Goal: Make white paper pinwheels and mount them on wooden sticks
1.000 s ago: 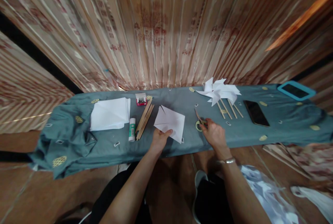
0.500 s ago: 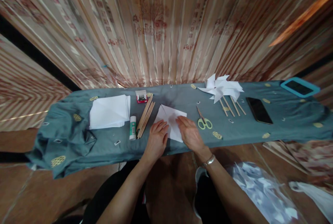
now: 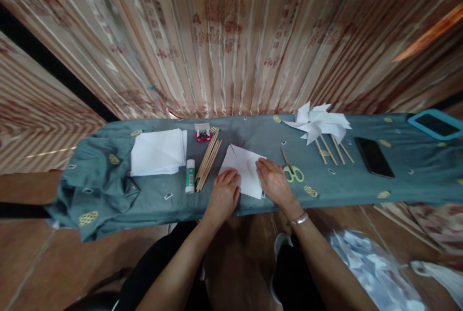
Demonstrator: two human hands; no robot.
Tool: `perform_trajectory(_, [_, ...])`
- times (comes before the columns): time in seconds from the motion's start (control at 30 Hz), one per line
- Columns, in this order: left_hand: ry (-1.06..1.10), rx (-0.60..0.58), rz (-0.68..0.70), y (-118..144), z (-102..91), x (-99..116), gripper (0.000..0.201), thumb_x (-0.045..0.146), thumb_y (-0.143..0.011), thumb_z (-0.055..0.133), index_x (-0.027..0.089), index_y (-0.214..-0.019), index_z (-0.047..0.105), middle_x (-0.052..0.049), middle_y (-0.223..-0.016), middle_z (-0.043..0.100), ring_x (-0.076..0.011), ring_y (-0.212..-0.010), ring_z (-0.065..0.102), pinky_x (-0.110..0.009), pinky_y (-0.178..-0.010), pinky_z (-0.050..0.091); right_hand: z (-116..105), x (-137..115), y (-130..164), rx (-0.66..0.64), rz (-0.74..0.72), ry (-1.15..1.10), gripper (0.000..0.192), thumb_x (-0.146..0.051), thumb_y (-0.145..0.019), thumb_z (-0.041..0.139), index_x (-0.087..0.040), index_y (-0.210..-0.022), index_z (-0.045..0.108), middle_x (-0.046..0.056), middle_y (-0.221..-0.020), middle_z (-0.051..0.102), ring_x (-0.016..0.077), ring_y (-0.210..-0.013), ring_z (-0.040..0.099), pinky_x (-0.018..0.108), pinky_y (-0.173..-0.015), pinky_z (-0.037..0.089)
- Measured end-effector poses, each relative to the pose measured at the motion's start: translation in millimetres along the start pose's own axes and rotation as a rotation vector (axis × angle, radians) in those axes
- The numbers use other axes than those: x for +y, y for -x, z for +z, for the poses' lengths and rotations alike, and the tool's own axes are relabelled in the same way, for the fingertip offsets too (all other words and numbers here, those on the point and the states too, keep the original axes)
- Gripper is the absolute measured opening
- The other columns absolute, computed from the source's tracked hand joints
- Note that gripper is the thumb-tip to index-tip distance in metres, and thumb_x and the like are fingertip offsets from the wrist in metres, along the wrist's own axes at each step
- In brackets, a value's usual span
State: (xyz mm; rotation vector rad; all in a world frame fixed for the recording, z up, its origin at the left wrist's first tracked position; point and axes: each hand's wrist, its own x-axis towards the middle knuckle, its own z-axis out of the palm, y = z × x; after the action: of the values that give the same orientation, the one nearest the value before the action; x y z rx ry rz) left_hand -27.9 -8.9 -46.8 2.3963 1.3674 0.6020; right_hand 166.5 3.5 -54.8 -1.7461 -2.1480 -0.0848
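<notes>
A white paper square [image 3: 243, 166] with cut corners lies on the grey-blue cloth [image 3: 253, 137] over a low bench. My left hand [image 3: 224, 193] rests on the paper's near left corner, fingers curled. My right hand [image 3: 274, 182] presses on its right side, fingers spread flat. Green-handled scissors [image 3: 292, 169] lie just right of my right hand, untouched. A glue stick [image 3: 190, 176] and a bundle of wooden sticks [image 3: 209, 160] lie left of the paper.
A stack of white paper [image 3: 159, 152] sits at the left, a small red box [image 3: 203, 132] behind the sticks. Finished white pinwheels [image 3: 320, 125] on sticks lie at the right, then a black phone [image 3: 374, 157] and a blue-cased tablet [image 3: 436, 125]. A curtain hangs behind.
A second ago my right hand was at the scissors; it left them on the cloth and came onto the paper. My left hand shifted to the paper's near corner.
</notes>
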Motion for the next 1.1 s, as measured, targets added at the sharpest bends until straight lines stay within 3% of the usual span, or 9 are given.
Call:
perform_trajectory(0.27, [-0.035,0.023,-0.03,-4.5,-1.4,6.4,0.033,0.015,-0.085,0.055,0.015,-0.117,0.06,-0.015,-0.132,0.056,-0.0303,-0.126,0.044,-0.051,-0.102,0.041,2.7,-11.7,-21.1,0.074,0.167,-0.069,0.026,-0.035,-0.086,0.06,-0.013,-0.098,0.067,0.016,-0.111,0.068,0.0294,-0.105,0.058,0.042,-0.091,0.043])
perform_trajectory(0.53, [-0.036,0.021,-0.022,-4.5,-4.9,3.8,0.036,0.019,-0.087,0.055,0.016,-0.123,0.057,-0.014,-0.128,0.056,-0.0299,-0.12,0.045,-0.048,-0.098,0.042,2.3,-9.3,-26.7,0.08,0.172,-0.095,0.014,-0.031,-0.083,0.059,-0.018,-0.086,0.063,0.01,-0.09,0.069,0.0261,-0.091,0.058,0.038,-0.085,0.041])
perform_trajectory(0.77, [-0.051,-0.008,-0.041,-6.6,-5.8,1.6,0.034,0.022,-0.086,0.06,0.014,-0.119,0.058,-0.013,-0.127,0.056,-0.0303,-0.119,0.045,-0.047,-0.097,0.042,1.2,-7.9,-30.8,0.032,0.219,-0.102,0.014,-0.031,-0.081,0.061,-0.018,-0.084,0.063,0.009,-0.089,0.069,0.0261,-0.092,0.058,0.038,-0.086,0.041])
perform_trajectory(1.1, [-0.055,0.01,-0.016,-5.5,-10.1,-3.2,0.027,0.025,-0.087,0.059,0.016,-0.112,0.061,-0.013,-0.124,0.057,-0.0303,-0.116,0.048,-0.046,-0.094,0.046,4.7,0.4,-32.2,0.087,0.196,-0.173,0.011,-0.028,-0.081,0.059,-0.018,-0.085,0.063,0.01,-0.09,0.069,0.0261,-0.089,0.058,0.038,-0.086,0.044])
